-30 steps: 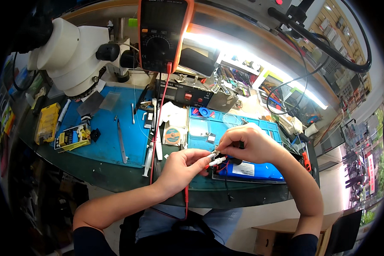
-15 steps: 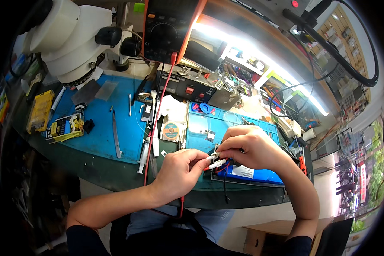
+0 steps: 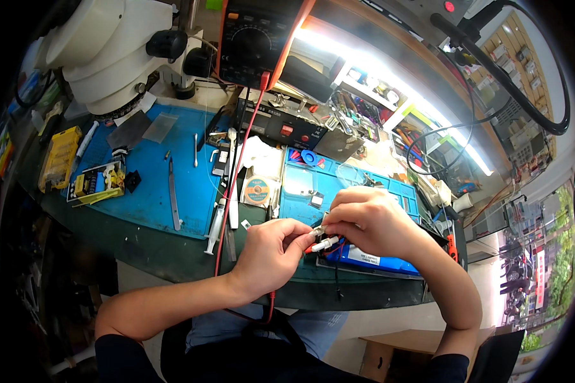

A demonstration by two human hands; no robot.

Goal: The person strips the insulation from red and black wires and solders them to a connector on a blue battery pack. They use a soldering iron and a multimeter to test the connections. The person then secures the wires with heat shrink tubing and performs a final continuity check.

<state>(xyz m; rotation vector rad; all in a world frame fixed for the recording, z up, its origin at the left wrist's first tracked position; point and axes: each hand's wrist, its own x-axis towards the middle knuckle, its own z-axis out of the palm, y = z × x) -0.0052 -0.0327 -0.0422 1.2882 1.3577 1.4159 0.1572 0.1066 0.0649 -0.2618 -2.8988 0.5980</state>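
My left hand (image 3: 273, 250) is closed in a pinch on one end of a small pale cylindrical connector (image 3: 316, 232). From the other side, thumb and fingers of my right hand (image 3: 368, 220) pinch its far end, and they hide part of it. Just below lies a second white connector (image 3: 326, 244) with a red end, apart from my fingertips. Thin red and black wires run beside it. Under my right hand sits a blue battery pack (image 3: 390, 263) with a white label, near the bench's front edge.
A multimeter (image 3: 252, 48) with an orange rim hangs above, its red lead (image 3: 239, 166) crossing the bench. Left, a blue mat (image 3: 153, 204) carries tweezers (image 3: 173, 195) and a parts box (image 3: 99, 182). A syringe (image 3: 216, 226), solder reel (image 3: 257, 191) and microscope (image 3: 108, 57) stand around.
Both hands keep their pinch on the pale connector, with only slight finger movement. The whole view has shifted a little.
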